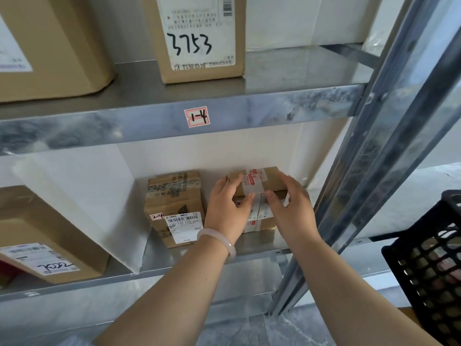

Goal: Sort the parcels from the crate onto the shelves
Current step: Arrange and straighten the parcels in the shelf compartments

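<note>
Arms outstretched, left hand (228, 208) and right hand (290, 211) grip the parcel (270, 179).

White wall (249, 151), grey marbled floor (287, 330).

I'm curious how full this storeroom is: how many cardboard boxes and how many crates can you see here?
Cardboard boxes: 5, one gripped by both hands
Black crate: 1
Total: 6
</note>
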`<act>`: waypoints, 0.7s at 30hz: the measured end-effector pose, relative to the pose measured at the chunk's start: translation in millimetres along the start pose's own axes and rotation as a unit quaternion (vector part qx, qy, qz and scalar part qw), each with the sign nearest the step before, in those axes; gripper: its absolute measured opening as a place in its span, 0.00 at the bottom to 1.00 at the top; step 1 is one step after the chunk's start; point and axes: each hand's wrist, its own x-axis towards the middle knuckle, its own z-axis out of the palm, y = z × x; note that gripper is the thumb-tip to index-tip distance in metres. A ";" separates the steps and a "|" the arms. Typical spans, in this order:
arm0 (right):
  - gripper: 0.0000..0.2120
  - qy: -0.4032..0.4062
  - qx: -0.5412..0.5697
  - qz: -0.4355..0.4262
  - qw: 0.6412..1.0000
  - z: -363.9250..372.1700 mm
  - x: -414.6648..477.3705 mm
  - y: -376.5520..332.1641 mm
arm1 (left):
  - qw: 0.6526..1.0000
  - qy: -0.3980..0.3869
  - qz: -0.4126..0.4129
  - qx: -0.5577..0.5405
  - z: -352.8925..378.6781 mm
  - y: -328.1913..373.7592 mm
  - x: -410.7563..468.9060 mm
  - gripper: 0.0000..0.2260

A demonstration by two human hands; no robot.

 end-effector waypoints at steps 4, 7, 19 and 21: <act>0.27 0.002 -0.038 -0.032 0.999 -8.5 -14.5 -10.1 | 0.999 0.000 0.041 0.030 -18.7 10.7 -12.6 0.24; 0.27 0.014 -0.064 -0.102 0.993 -6.8 -32.4 -22.5 | 0.994 0.013 0.095 0.056 -41.0 8.8 -32.3 0.24; 0.22 -0.018 -0.035 -0.425 0.904 73.5 -90.1 -122.5 | 0.942 0.194 0.235 0.138 -179.4 -44.6 -115.4 0.18; 0.22 -0.024 -0.018 -0.473 0.880 94.3 -100.4 -142.5 | 0.939 0.215 0.222 0.151 -204.7 -61.1 -122.3 0.18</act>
